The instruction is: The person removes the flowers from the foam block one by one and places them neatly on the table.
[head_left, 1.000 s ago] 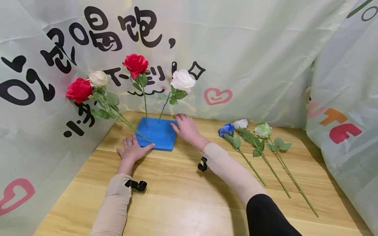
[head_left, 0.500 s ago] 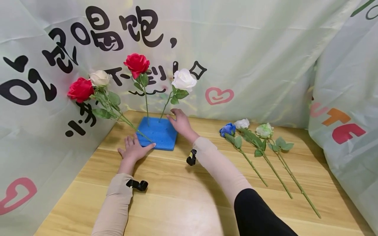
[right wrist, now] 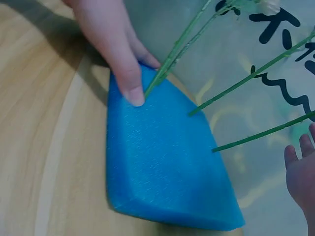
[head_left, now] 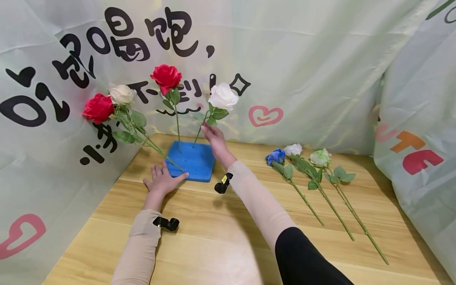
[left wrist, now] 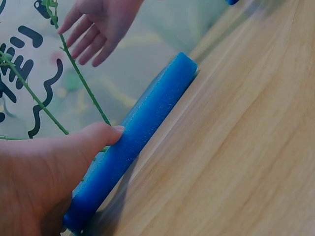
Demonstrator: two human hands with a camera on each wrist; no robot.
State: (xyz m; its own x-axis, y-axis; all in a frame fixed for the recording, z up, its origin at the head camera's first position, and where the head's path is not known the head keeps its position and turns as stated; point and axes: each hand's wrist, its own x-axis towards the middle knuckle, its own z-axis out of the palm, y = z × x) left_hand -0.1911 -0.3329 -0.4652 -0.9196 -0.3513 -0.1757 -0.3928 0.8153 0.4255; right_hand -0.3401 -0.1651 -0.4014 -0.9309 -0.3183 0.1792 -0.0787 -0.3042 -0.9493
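A blue foam block [head_left: 200,163] lies on the table with rose stems stuck in it. My left hand [head_left: 163,183] is spread at its front left corner, the thumb [right wrist: 129,82] pressing the top near the leaning stems. My right hand [head_left: 218,145] is raised behind the block's right side, its straight fingers [left wrist: 88,37] beside or touching the stem of the white rose [head_left: 223,96]; contact is unclear. A red rose [head_left: 166,78] stands at the back left of the block. Another red rose [head_left: 98,108] and a cream rose [head_left: 122,94] lean far left.
On the table's right side lie a blue rose [head_left: 276,156], a white rose [head_left: 293,149] and a pale green rose [head_left: 320,157], stems towards the front. A printed cloth backdrop [head_left: 306,71] hangs close behind the block and along both sides.
My right hand has moved from the block's right edge up and left to the standing white rose's stem. The left hand stays at the block's corner.
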